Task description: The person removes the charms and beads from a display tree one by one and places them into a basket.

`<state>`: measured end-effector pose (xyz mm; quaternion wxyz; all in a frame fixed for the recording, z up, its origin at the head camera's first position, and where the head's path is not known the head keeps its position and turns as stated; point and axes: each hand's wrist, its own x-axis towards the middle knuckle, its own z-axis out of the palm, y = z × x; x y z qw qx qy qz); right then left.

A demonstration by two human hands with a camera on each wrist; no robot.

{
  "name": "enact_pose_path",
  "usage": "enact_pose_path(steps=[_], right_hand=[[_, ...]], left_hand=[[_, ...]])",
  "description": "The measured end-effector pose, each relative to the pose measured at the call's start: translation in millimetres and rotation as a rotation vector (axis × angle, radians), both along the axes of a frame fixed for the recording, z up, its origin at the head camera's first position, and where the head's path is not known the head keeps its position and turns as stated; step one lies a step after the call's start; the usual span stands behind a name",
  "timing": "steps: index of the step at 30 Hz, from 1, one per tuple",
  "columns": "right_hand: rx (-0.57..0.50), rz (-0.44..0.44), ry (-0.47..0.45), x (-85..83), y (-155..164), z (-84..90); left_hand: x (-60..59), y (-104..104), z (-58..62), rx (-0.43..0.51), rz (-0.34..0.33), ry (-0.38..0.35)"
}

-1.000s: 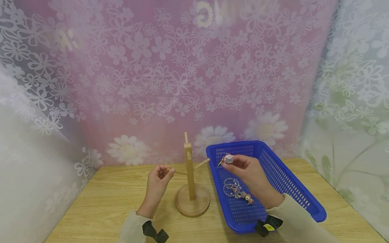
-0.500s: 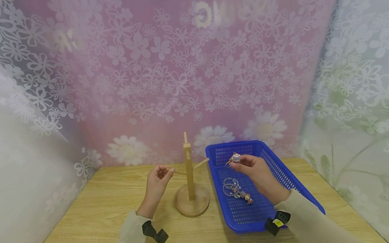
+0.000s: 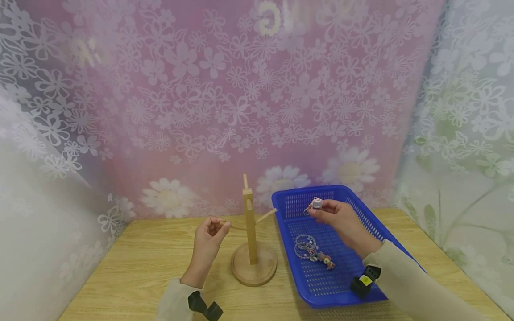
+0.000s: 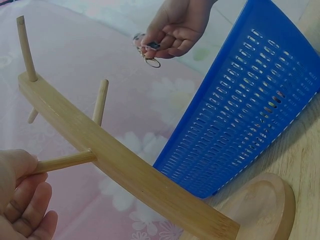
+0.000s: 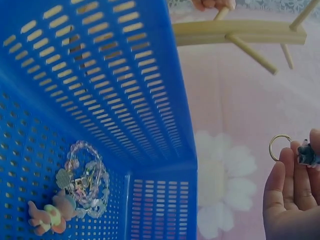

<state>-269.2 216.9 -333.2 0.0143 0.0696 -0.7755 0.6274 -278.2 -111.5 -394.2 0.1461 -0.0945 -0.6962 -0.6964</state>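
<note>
Wooden table (image 3: 136, 272): left hand (image 3: 209, 240) pinching stand peg (image 4: 67, 161), right hand (image 3: 337, 218) holding keyring charm (image 3: 316, 204) above basket rim (image 3: 305, 191).

Staged booth — floral curtains (image 3: 241, 98) around.

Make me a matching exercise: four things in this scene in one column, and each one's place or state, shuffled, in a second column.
1. left hand
2. right hand
3. bead bracelets
4. wooden stand

a. lying in the blue basket
b. upright on the table
c. pinching a peg of the stand
d. holding a keyring charm above the basket

Pairs: 1-c, 2-d, 3-a, 4-b
</note>
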Motion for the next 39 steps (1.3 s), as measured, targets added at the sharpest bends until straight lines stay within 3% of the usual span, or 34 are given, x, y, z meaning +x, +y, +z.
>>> enact_pose_path(steps=[10,18,28,39], right_hand=[[0.006,-0.011,0.020,-10.1,8.8,1.9],[0.043,-0.045,-0.015,-23.3,17.5,-1.7],[-0.004,0.026,-0.019,-35.2,28.4,-8.9],[0.128,0.069,-0.054,-47.7,34.4,-22.1]], left_hand=[[-1.2,-0.1,-0.1,-0.014,0.003,-0.013],[-2.3,-0.9,-1.8,-0.017,0.009,-0.025],[-2.3,-1.2,-1.6,-0.002,0.007,-0.016],[-1.4,-1.5,-3.2,-0.006,0.005,-0.001]])
